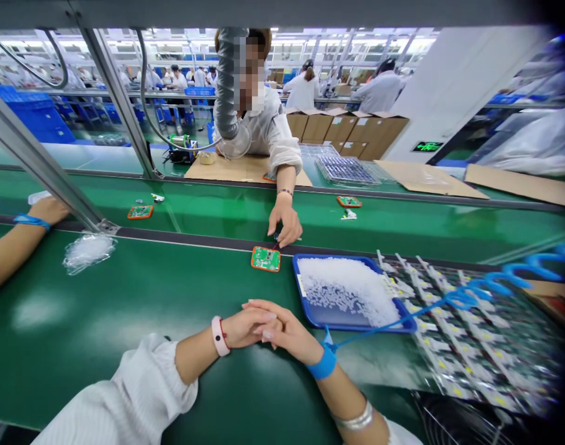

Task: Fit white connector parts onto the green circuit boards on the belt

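Note:
My left hand (248,326) and my right hand (295,332) are clasped together above the green worktop, fingers folded over one another, with no object visible in them. A pink band circles my left wrist; a blue wrist strap (323,363) with a coiled cord is on my right. Beyond my hands a green circuit board (266,259) with an orange rim lies at the worktop's far edge. Nearest my right hand is a blue tray (326,314) of small white pellets. Across the line, a co-worker's hand (285,221) reaches over the board's dark wires.
Rows of white parts with wires (458,327) cover the right side. A clear plastic bag (88,250) lies at left, near another person's hand (50,210). More boards (140,212) rest on the green belt (208,204). A metal post (46,161) slants at left.

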Available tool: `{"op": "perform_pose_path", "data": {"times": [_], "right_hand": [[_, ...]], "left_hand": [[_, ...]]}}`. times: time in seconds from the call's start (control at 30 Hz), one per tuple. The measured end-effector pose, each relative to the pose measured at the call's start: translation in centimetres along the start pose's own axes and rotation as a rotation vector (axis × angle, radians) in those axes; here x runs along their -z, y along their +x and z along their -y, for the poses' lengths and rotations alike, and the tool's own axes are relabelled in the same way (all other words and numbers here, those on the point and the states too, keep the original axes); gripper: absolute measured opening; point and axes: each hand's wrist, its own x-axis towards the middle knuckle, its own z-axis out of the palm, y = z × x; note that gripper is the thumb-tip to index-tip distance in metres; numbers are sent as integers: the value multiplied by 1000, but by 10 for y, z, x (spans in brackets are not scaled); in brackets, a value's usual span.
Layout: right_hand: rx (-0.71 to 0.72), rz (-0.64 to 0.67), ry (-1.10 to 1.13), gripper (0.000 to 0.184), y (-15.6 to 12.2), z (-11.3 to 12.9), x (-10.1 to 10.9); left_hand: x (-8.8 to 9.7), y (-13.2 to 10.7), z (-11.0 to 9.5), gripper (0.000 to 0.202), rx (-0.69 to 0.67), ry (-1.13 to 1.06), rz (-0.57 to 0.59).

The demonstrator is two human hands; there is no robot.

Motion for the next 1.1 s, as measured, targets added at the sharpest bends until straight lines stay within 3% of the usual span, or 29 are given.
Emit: {"op": "perform_pose_path", "data": {"times": [0.17,0.47,0.63,0.7,0.87,0.93,1.0,1.03,1.1], "right_hand": [[-8,-104,-104,42,1,-2,-5],[6,-275,-65,38,5,-7,-17],[20,-299,-39,37,6,-9,-12],[49,-331,-46,36,7,-7,-7],[122,-425,-101,36,3,12,17],[125,-474,-225,31,-6,24,36],[100,-592,-429,25,-21,34,64],[109,-700,-555,24,-31,37,79],[120,-926,-825,22,-53,37,110]], "left_hand": [[0,1,4,48,-1,-24,-118],[-9,5,-1,33,-5,-115,-290],[-7,9,-5,34,5,-76,-280],[-4,13,-11,38,-9,71,-260],[7,24,-38,37,-143,808,-197],[18,27,-52,29,-289,1041,-276],[35,32,-64,27,-451,1257,-444],[45,35,-69,33,-462,1344,-528],[65,42,-76,49,-432,1533,-565]]}}
